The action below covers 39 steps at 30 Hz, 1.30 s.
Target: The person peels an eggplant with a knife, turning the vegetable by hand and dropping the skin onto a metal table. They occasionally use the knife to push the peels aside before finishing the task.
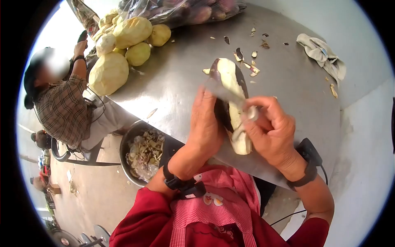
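A long dark-purple vegetable (232, 119), with pale flesh bared along its top, lies lengthwise in front of me over the metal table. My left hand (206, 119) grips it from the left side, its fingers partly hidden behind it. In my right hand (269, 129) is a peeling blade (230, 94), blurred by motion and slanting across the vegetable towards my left fingertips. Whether it is a knife or a peeler I cannot make out. A strip of pale peel (237, 131) hangs near my right fingers. Dark-skinned peelings (251, 68) lie scattered beyond the vegetable.
Peeled yellowish vegetables (109, 73) are piled on the table (181, 82) at left, near a plastic bag (185, 12) of purple ones. A cloth (323, 55) lies far right. Below the left edge stands a bowl of peelings (123, 154). Another person (61, 107) sits at left.
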Each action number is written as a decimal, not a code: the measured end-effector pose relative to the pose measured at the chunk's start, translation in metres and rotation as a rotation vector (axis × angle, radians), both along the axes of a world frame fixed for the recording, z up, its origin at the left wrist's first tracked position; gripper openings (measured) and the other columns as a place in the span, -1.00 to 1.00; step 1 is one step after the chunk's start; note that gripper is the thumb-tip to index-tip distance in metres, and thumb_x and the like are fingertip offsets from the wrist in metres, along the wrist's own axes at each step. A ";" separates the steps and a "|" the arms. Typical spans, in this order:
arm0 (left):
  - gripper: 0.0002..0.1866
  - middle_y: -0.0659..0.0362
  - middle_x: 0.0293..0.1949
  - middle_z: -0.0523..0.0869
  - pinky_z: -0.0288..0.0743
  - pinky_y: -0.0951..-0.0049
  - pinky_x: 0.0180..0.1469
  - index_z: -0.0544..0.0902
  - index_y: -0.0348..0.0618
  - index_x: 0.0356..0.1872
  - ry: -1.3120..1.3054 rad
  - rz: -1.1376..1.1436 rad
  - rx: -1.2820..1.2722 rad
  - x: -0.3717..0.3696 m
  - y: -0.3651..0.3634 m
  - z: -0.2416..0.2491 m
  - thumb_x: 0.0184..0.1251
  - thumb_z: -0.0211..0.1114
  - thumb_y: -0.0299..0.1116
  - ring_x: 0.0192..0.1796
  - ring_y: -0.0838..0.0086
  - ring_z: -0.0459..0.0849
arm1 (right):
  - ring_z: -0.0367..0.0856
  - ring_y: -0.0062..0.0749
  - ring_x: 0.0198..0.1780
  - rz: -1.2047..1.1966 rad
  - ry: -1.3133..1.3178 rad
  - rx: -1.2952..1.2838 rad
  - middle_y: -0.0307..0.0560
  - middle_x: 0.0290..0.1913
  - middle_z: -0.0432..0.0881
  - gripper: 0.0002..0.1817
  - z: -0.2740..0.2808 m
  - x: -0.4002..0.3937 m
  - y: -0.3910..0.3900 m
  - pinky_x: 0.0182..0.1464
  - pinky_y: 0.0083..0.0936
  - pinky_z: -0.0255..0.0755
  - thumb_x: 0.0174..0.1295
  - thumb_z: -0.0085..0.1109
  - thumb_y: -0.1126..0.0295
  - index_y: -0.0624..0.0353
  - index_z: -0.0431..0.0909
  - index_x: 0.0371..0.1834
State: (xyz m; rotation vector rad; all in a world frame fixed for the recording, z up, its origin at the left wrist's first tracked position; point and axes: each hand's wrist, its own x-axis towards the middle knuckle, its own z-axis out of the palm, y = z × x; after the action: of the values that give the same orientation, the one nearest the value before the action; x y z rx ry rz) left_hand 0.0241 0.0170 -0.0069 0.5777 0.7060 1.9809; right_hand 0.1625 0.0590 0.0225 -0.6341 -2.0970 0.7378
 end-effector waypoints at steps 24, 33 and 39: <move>-0.42 0.05 -0.34 0.64 0.55 0.27 -0.32 0.51 -0.12 -0.06 -0.429 -0.324 -0.234 -0.041 0.003 0.008 0.41 -0.18 0.21 -0.36 0.28 0.63 | 0.51 -0.32 -0.64 0.286 -0.213 0.174 -0.19 -0.65 0.49 -0.74 0.002 0.002 0.001 -0.60 -0.49 0.34 0.12 0.32 0.27 0.17 0.46 -0.43; -0.36 -0.05 -0.28 0.66 0.61 0.30 -0.32 0.51 -0.31 0.01 -0.401 -0.276 -0.203 -0.039 0.003 0.008 0.46 -0.25 0.13 -0.39 0.24 0.65 | 0.51 -0.27 -0.65 0.333 -0.270 0.134 -0.18 -0.65 0.51 -0.74 0.006 0.004 -0.002 -0.60 -0.47 0.34 0.10 0.34 0.26 0.16 0.47 -0.43; -0.36 -0.05 -0.30 0.66 0.60 0.32 -0.32 0.52 -0.27 0.03 -0.363 -0.282 -0.233 -0.038 -0.001 0.005 0.46 -0.24 0.14 -0.41 0.26 0.65 | 0.52 -0.30 -0.64 0.270 -0.258 0.151 -0.19 -0.65 0.51 -0.74 0.005 0.003 0.000 -0.61 -0.49 0.33 0.08 0.36 0.27 0.16 0.47 -0.42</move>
State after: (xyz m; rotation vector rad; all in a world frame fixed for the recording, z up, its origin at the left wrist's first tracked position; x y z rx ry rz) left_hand -0.0143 0.0164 -0.0016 0.1579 0.5813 1.6521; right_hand 0.1654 0.0589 0.0277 -0.3823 -2.4831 0.6631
